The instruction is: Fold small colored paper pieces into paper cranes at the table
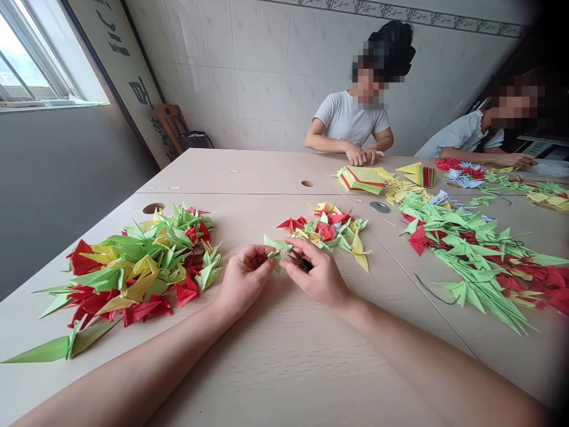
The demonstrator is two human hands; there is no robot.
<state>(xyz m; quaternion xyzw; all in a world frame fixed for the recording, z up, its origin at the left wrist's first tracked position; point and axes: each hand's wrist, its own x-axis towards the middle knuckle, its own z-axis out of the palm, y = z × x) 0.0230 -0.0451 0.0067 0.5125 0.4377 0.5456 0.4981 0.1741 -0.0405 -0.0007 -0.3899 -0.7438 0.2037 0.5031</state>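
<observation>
Near the middle of the table, my left hand (248, 276) pinches a small light green folded paper piece (274, 244) between thumb and fingers. My right hand (317, 273) is closed around a small dark tool (300, 261), its fingertips close to the same green piece. Just beyond my hands lies a small pile of red, green and yellow folded paper (331, 228). To the left of my left hand is a larger heap of folded paper (146, 261) in the same colours. A long green folded piece (44, 351) lies at the heap's near end.
Long rows of green and red folded paper (471, 249) cover the right side of the table (249, 367). Stacked paper sheets (361, 179) and a round metal cover (380, 207) lie farther back. Two people sit across, one (353, 121) with hands on the table. Table holes show left and back.
</observation>
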